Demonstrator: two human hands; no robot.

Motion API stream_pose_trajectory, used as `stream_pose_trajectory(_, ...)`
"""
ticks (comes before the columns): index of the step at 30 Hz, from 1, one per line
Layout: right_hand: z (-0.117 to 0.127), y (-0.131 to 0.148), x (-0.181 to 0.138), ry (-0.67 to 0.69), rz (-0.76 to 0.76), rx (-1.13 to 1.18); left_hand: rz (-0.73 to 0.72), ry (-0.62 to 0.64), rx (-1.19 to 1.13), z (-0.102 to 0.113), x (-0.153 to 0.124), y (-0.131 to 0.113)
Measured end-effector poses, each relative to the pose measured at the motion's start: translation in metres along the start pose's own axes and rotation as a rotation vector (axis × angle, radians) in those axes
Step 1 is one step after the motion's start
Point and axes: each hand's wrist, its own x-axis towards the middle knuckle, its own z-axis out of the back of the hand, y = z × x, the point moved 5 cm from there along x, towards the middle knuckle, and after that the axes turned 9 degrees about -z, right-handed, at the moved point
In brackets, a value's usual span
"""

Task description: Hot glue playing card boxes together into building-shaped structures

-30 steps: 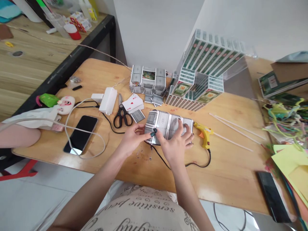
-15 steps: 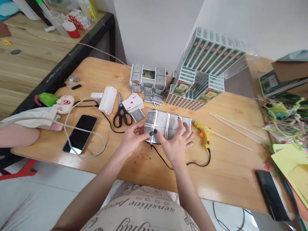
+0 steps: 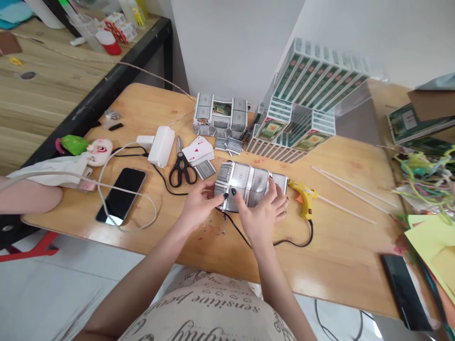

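A curved piece covered in grey-patterned playing cards (image 3: 239,177) lies on the table in front of me. My left hand (image 3: 199,203) grips its left end, thumb on top and fingers at the side, partly hidden. My right hand (image 3: 261,213) rests over its right part, fingers spread on the surface and thumb near the left thumb. Just to the right lies a yellow glue gun (image 3: 304,196) with a white glue stick in its back. Black-handled scissors (image 3: 182,170) and loose playing cards (image 3: 197,150) lie to the left. Behind stands a box-like card model (image 3: 220,116).
Stacked green-and-white card boxes (image 3: 313,80) rise at the back. Long glue sticks (image 3: 355,187) lie at the right. A phone (image 3: 122,194), a white cable and a white power adapter (image 3: 161,147) occupy the left. Another phone (image 3: 405,291) lies near the right edge. Another person's arm (image 3: 31,196) shows at far left.
The view has shifted slightly, so everything sits a little further right. Both hands stay on the card-covered piece in nearly the same pose.
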Motion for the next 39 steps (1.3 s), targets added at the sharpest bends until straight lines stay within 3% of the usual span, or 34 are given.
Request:
stream_pose_trajectory(18,0.002,0.003,0.012,0.127,-0.047,0.000,-0.118,-0.001,0.099,0.001,-0.005,-0.006)
stream_pose_trajectory(24,0.007,0.007,0.022,0.253,-0.123,0.070,-0.168,-0.011,0.130,0.005,-0.003,-0.004)
stream_pose_trajectory(39,0.013,0.011,0.034,0.314,-0.078,0.086,-0.246,0.002,0.151,-0.001,-0.012,-0.014)
